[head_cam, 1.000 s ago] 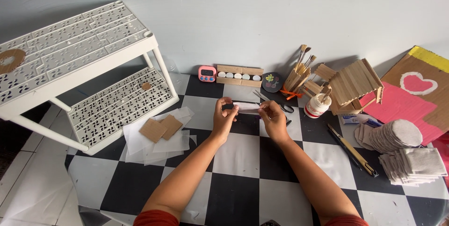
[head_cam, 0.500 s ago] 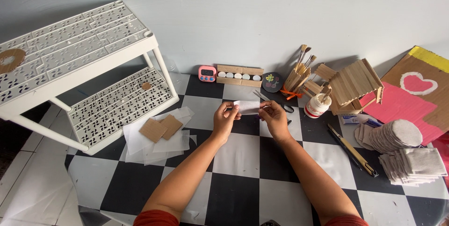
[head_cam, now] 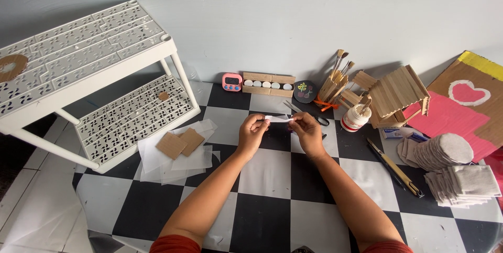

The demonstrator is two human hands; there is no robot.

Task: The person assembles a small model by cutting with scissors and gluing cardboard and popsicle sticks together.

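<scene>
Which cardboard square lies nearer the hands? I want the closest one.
The right-hand cardboard square, overlapping the other square, lies nearer the left hand.

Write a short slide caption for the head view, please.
Both hands, left and right, hold a white paper strip above a checkered mat.

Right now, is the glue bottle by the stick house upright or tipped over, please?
Upright: the white glue bottle stands on its base beside the stick house, cap pointing up.

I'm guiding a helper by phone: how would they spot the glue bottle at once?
Start at the stick-built house by the back wall on the right. Just left of its base stands the glue bottle, right of the scissors. It is the only squat white bottle there, with a red band around it.
</scene>
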